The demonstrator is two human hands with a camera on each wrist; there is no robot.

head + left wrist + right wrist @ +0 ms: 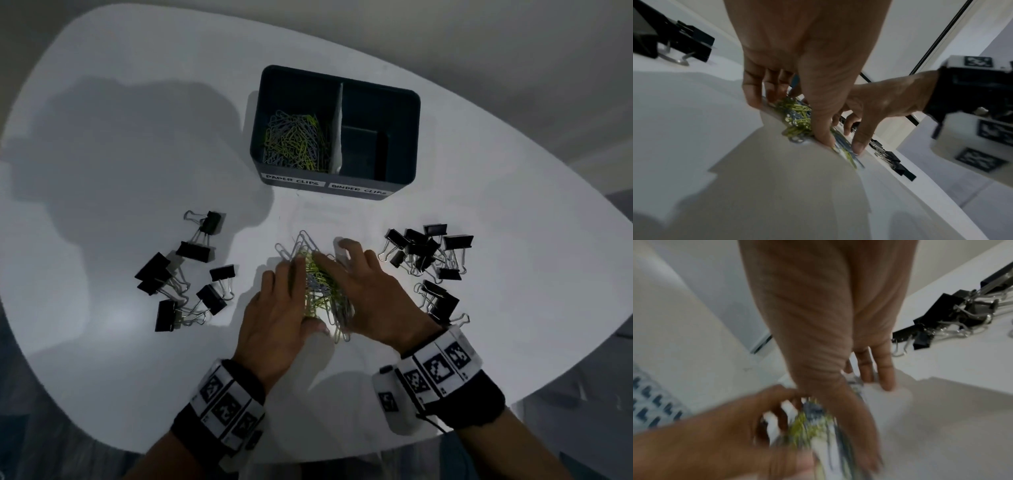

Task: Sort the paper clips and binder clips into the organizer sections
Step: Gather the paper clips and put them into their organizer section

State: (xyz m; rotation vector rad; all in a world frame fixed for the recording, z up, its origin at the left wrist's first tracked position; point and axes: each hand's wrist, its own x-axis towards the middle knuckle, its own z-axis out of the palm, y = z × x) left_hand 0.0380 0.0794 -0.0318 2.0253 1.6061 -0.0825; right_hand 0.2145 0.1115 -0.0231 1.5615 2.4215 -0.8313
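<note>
Our left hand [277, 308] and our right hand [370, 291] lie nearest, low over the white table [120, 154], fingers fairly straight and pressed in from either side against the loose heap of paper clips [322, 287] between them; neither hand closes round anything yet, they cup and rake. In the left wrist view our thumbs and fingertips [823, 139] touch the table at the edge of the heap [797, 116]; the right wrist view is too blurred to show more than the yellow-green tangle [807, 423] between the palms.

We judge the organizer [404, 102] rigid and steady enough to take a dropped handful. Its left section, labelled for paper clips, already holds a mound of them [294, 140]; the right section, labelled for binder clips, looks bare.

Black binder clips lie in two groups, one at our left [185, 274] and one at our right [428, 253], well apart from the organizer. We expect them to be stiff and heavier, best taken by the body or by the wire handles, which snag on each other.

Smallest are the paper clips: thin wire, yellow-green and grey, light, slippery on the smooth table and apt to interlock. We judge a scoop from both sides, fingers sliding under the heap, safer than a pinch
</note>
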